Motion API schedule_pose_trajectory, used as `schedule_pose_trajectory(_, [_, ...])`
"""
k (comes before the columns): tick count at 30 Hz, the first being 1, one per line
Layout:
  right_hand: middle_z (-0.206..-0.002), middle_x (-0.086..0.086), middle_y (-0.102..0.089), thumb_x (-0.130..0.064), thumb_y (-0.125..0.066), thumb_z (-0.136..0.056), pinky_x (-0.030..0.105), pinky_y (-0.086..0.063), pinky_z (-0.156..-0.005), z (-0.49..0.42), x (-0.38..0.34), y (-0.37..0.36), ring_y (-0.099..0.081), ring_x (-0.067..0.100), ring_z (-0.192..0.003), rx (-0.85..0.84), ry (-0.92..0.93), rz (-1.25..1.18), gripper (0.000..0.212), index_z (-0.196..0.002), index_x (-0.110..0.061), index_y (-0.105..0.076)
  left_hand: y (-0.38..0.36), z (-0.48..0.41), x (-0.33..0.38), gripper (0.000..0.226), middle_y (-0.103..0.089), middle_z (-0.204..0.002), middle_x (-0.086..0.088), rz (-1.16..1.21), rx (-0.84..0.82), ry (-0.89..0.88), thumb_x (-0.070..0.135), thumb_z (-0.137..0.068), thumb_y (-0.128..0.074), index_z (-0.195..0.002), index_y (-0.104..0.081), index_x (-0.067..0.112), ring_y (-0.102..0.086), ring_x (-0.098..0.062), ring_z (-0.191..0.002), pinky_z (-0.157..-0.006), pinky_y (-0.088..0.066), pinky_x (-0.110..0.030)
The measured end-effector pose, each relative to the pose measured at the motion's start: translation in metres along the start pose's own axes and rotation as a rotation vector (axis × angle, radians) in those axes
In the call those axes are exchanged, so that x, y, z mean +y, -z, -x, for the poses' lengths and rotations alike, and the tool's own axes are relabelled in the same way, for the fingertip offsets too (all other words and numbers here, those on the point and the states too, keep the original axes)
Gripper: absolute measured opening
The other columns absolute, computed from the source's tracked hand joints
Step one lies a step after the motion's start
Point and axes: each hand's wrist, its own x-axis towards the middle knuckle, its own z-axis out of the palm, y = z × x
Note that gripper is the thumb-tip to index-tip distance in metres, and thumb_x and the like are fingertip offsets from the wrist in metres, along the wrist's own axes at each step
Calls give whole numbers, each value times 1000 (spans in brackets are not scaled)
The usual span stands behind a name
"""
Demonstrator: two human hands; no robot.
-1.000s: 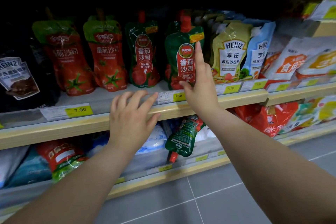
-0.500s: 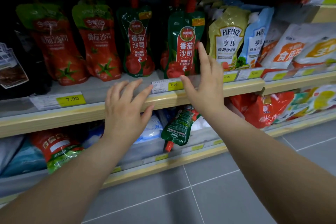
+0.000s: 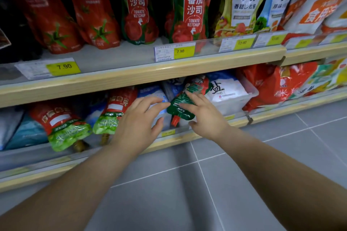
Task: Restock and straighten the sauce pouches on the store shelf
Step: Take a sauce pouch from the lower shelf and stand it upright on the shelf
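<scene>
A green tomato ketchup pouch [image 3: 179,111] lies upside down on the lower shelf [image 3: 210,131], its red cap pointing at the front edge. My right hand [image 3: 206,116] rests its spread fingers on the pouch's front, thumb just below its corner. My left hand [image 3: 139,120] is open, fingertips close to the pouch's left edge. On the upper shelf [image 3: 131,75] two matching green ketchup pouches [image 3: 189,5] stand upright beside red tomato pouches [image 3: 93,5].
Two red-and-green pouches [image 3: 62,125] lie tipped over on the lower shelf to the left. White salt bags [image 3: 227,90] in a clear bin sit to the right. Heinz pouches [image 3: 242,0] stand on the upper right. Grey floor tiles [image 3: 187,193] lie below.
Both hands dropped from the upper shelf's edge to the lower shelf. My right hand left the upright green pouch and now touches the fallen one. The view came closer and tilted down.
</scene>
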Motion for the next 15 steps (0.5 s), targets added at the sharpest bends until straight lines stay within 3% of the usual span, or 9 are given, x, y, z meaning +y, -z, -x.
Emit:
schedule_pose_trajectory(5, [-134, 21, -52, -2, -70, -78, 46, -35, -105, 2, 3, -9, -43, 43, -128, 102, 47, -10, 41, -117, -9, -65, -3, 5, -2, 46, -59, -122, 0, 72, -82, 108, 26, -79, -58, -124, -59, 23, -52, -23, -111, -97, -36, -28])
schedule_pose_trajectory(9, [-114, 20, -67, -4, -65, -77, 48, -44, -95, 5, -1, 2, -60, 42, -109, 365, 102, -75, 23, -98, -6, -72, -3, -1, 8, 52, -54, -129, 6, 205, -102, 191, 34, -80, -65, -130, -52, 29, -50, -17, -117, -98, -40, -30])
schedule_pose_trajectory(15, [-100, 9, -71, -19, -49, -86, 34, -50, -86, 3, -21, 45, -65, 27, -94, 530, 41, -321, 26, -94, -8, -70, 1, -34, 28, 56, -52, -114, 15, 388, -20, 285, 29, -78, -74, -129, -52, 31, -53, -4, -100, -87, -38, -16])
